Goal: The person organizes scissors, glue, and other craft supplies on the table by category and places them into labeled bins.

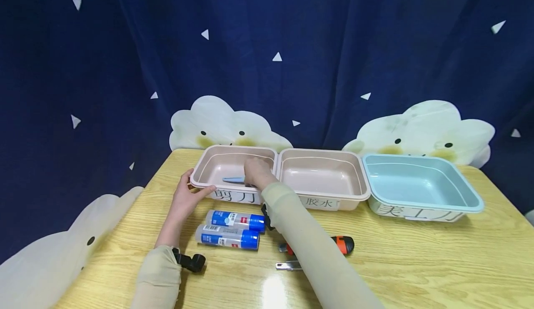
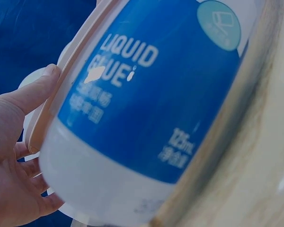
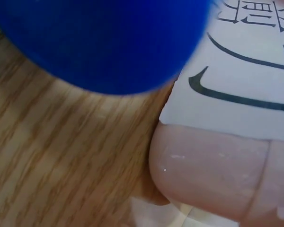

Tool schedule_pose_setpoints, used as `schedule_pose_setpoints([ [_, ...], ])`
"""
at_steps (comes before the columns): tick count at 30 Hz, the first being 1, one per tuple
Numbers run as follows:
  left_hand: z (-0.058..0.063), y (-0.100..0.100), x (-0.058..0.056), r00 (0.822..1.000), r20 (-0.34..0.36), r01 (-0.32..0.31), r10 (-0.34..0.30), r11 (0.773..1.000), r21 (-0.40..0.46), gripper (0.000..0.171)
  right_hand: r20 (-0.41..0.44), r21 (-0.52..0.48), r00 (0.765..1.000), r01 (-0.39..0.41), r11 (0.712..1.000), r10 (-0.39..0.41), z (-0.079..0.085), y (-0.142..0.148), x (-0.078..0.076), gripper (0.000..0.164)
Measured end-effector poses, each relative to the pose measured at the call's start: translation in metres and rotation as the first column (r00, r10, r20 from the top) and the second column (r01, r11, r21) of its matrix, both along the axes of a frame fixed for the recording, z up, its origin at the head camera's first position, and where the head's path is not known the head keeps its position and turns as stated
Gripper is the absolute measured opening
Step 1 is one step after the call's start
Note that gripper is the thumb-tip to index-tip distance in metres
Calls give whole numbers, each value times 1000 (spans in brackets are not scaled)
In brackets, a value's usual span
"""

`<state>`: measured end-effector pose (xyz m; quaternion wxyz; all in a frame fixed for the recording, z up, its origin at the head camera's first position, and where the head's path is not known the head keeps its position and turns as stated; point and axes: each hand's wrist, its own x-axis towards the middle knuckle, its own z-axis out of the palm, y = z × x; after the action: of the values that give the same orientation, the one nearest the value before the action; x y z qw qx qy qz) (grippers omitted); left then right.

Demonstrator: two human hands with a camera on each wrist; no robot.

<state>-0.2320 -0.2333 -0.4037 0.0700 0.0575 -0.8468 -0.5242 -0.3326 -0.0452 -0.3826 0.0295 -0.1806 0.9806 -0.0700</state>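
Note:
My left hand (image 1: 187,198) holds the front left corner of the pinkish bin (image 1: 208,163), thumb along the rim and the other fingers against the outer wall. In the left wrist view, a liquid glue bottle (image 2: 146,94) hides part of that bin. My right hand (image 1: 257,172) reaches down inside the same bin, fingers curled around scissors (image 1: 233,179). Only a slim, bluish pointed part sticks out to the left; the rest is covered by the hand. The right wrist view shows just the bin's labelled wall (image 3: 208,161) and a blue cap (image 3: 109,47).
A second pinkish bin (image 1: 321,197) and a light blue bin (image 1: 421,204) stand to the right, labelled in front. Two glue bottles with blue caps (image 1: 249,239) lie before the left bin. An orange-black utility knife (image 1: 345,244) and a metal blade (image 1: 288,266) lie partly under my right forearm.

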Motion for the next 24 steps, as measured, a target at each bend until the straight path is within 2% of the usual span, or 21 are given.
schedule_pose_setpoints([
  [7,-2,-1,0,1000,4,-2,2,1000,-2,91,2,8,1000,22,1000,-22,-2,0,0,13],
  [14,-4,0,0,1000,18,-9,9,1000,8,91,-46,14,999,-13,1000,14,0,1,0,10],
  [19,-4,1,-1,1000,23,-5,5,1000,20,93,-59,-34,997,-49,998,47,12,2,6,11],
  [24,-3,0,0,999,31,-13,12,1000,26,93,-75,-42,990,-120,992,116,29,3,16,17],
])
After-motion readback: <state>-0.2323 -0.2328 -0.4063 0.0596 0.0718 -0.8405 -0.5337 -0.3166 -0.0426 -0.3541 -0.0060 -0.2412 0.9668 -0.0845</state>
